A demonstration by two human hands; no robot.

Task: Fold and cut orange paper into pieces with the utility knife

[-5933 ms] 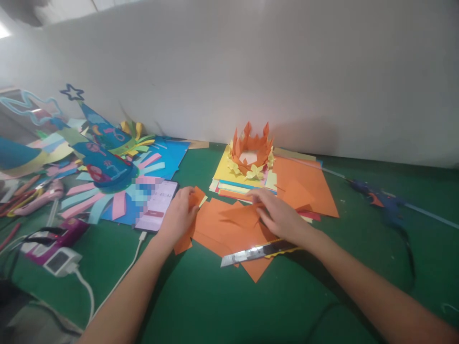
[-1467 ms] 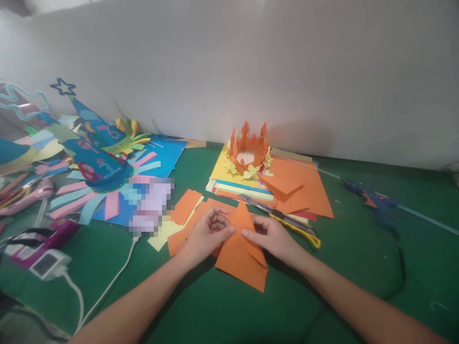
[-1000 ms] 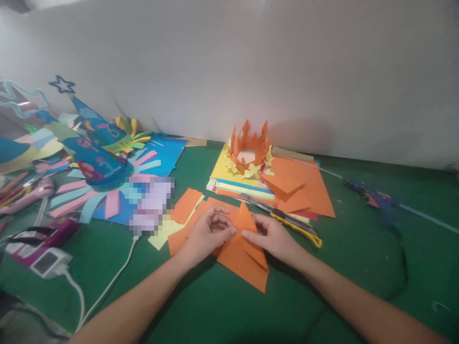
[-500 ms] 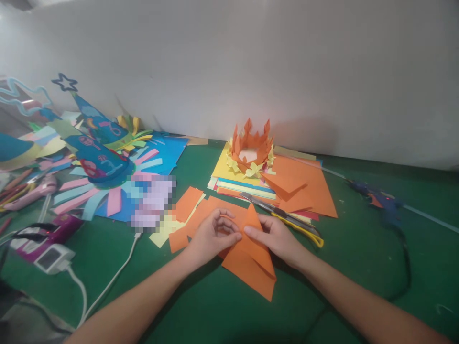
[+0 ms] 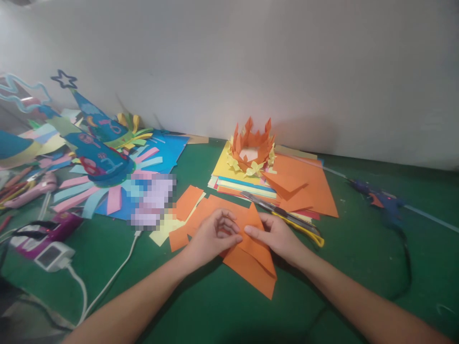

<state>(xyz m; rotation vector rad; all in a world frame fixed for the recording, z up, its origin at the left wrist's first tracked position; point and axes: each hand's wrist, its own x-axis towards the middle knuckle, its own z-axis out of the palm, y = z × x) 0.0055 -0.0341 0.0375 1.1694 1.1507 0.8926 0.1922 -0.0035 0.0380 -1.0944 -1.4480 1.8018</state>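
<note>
Head view: Over a green desk (image 5: 193, 306), the right hand (image 5: 278, 234) holds a folded orange sheet (image 5: 256, 251) between thumb and fingers, while the left hand (image 5: 215, 236) curls its fingers narrowly at the near-left side, a pinch impossible to confirm. The sheet sits between the hands, near a cutter (image 5: 287, 214). A crisp fold likely calls for matched edges, a steady right thumb and even pressure along the crease.

L hand (image 5: 215, 234) & R hand (image 5: 281, 236) bare, w/ slim f'arms (image 5: 143, 289) bare to btm of view.
</note>
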